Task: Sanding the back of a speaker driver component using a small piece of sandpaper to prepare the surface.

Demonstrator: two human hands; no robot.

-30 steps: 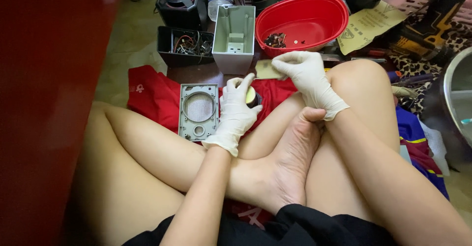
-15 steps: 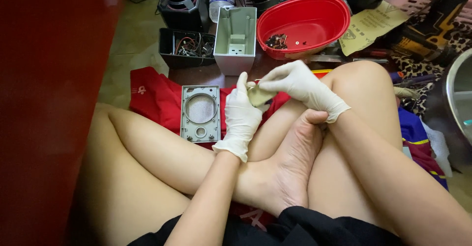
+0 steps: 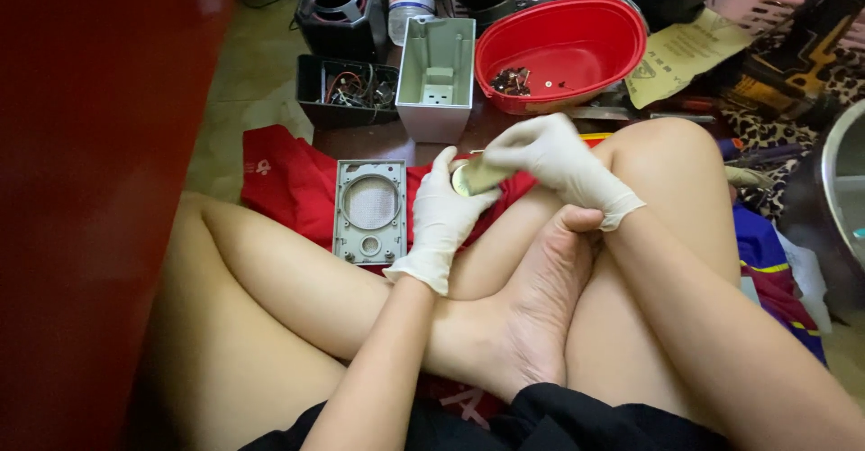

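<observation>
Above the crossed bare legs, a small round, pale yellowish disc-shaped part [image 3: 475, 179] was held between two white-gloved hands. It was gripped from below by the fingers of the left hand [image 3: 443, 209], while the right hand [image 3: 557, 158] was curled over it from above, its fingertips closed on the part's upper edge. Just to the left of the left hand, a grey speaker front panel [image 3: 370, 209] with a round mesh grille was laid flat on a red cloth [image 3: 285, 182]. Farther ahead, an open grey plastic housing [image 3: 437, 77] was stood beside a red plastic basin [image 3: 563, 50] in which a small heap of dark parts was kept. A black tray of wires [image 3: 350, 89] was set to the left of the housing.
</observation>
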